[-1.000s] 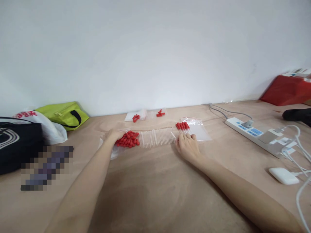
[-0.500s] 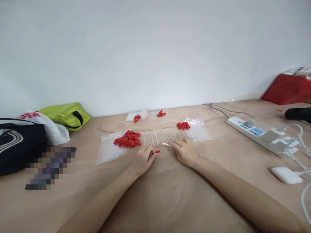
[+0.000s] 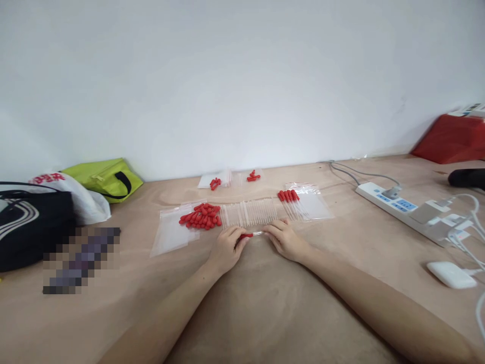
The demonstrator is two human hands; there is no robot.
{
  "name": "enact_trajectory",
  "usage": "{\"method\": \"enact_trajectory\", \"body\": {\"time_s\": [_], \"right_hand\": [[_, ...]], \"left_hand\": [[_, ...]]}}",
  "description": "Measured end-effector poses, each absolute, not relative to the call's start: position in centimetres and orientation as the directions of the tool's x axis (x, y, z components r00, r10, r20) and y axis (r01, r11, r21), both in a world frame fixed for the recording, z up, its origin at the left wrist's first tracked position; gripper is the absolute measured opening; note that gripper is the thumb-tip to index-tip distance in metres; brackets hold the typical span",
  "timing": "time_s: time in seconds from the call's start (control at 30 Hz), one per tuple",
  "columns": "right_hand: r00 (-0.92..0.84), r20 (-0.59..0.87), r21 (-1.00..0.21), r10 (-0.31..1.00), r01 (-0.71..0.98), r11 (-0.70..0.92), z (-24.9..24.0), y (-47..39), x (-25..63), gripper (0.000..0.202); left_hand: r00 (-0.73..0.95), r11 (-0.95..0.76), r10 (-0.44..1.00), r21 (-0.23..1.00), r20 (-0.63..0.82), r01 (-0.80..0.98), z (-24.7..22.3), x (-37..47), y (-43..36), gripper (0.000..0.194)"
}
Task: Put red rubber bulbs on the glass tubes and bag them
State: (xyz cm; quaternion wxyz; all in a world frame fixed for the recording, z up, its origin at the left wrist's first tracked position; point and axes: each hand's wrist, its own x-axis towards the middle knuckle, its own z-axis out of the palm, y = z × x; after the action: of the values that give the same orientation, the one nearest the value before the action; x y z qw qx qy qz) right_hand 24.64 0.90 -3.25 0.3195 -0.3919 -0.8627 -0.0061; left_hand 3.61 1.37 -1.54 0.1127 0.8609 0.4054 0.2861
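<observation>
On the table (image 3: 235, 313), right hand (image 3: 290, 244) and left hand (image 3: 224, 250) sit 6 o'clock of tube row (image 3: 261, 212); red pile (image 3: 200, 217) at 10. Right pinches clear tube (image 3: 257, 233), left grips red bulb (image 3: 247, 235) at its end. Risk: skewed push bows tube, loose pinch slips.
</observation>
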Motion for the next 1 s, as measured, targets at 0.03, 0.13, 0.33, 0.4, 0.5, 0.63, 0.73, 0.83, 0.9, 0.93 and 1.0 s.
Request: {"method": "enact_trajectory", "body": {"time_s": [0.03, 0.13, 0.33, 0.4, 0.5, 0.63, 0.73, 0.83, 0.9, 0.93, 1.0], "right_hand": [[-0.488, 0.561, -0.241, 0.668, 0.676, 0.696, -3.26, 0.9, 24.62, 0.02], [-0.49, 0.564, -0.246, 0.665, 0.669, 0.702, -3.34, 0.95, 24.62, 0.021], [-0.499, 0.556, -0.256, 0.665, 0.659, 0.708, -3.41, 0.96, 24.63, 0.02], [-0.509, 0.552, -0.258, 0.66, 0.649, 0.716, -3.31, 0.9, 24.65, 0.021], [-0.531, 0.55, -0.26, 0.645, 0.625, 0.736, -3.07, 0.81, 24.66, 0.022], [-0.543, 0.548, -0.289, 0.636, 0.591, 0.753, -2.94, 0.82, 24.48, 0.022], [-0.533, 0.551, -0.322, 0.642, 0.574, 0.753, -3.07, 0.99, 24.25, 0.021], [-0.535, 0.551, -0.34, 0.641, 0.557, 0.757, -3.09, 1.19, 24.18, 0.021], [-0.552, 0.546, -0.327, 0.631, 0.553, 0.767, -2.91, 1.26, 24.24, 0.021], [-0.561, 0.542, -0.312, 0.625, 0.557, 0.77, -2.77, 1.26, 24.27, 0.021], [-0.574, 0.533, -0.273, 0.622, 0.58, 0.768, -2.49, 1.19, 24.27, 0.021]], "left_hand": [[0.506, -0.645, 0.762, 0.415, 0.403, 0.642, -1.49, 3.6, 1.34, 0.013], [0.502, -0.648, 0.757, 0.389, 0.418, 0.654, -1.38, 3.62, 1.27, 0.012], [0.523, -0.674, 0.738, 0.426, 0.426, 0.603, -1.2, 3.73, 1.16, 0.01], [0.543, -0.691, 0.723, 0.454, 0.427, 0.563, -1.19, 3.72, 1.18, 0.012], [0.557, -0.701, 0.712, 0.482, 0.428, 0.526, -1.23, 3.7, 1.28, 0.015], [0.538, -0.689, 0.724, 0.493, 0.431, 0.532, -1.21, 3.76, 1.44, 0.016], [0.537, -0.699, 0.714, 0.505, 0.449, 0.507, -1.06, 3.81, 1.48, 0.016], [0.551, -0.725, 0.687, 0.507, 0.475, 0.467, -1.0, 3.79, 1.44, 0.016], [0.569, -0.745, 0.664, 0.49, 0.485, 0.453, -1.03, 3.75, 1.4, 0.017], [0.579, -0.755, 0.653, 0.476, 0.488, 0.45, -1.04, 3.73, 1.38, 0.017], [0.597, -0.769, 0.637, 0.452, 0.488, 0.452, -1.05, 3.68, 1.37, 0.018]]}}
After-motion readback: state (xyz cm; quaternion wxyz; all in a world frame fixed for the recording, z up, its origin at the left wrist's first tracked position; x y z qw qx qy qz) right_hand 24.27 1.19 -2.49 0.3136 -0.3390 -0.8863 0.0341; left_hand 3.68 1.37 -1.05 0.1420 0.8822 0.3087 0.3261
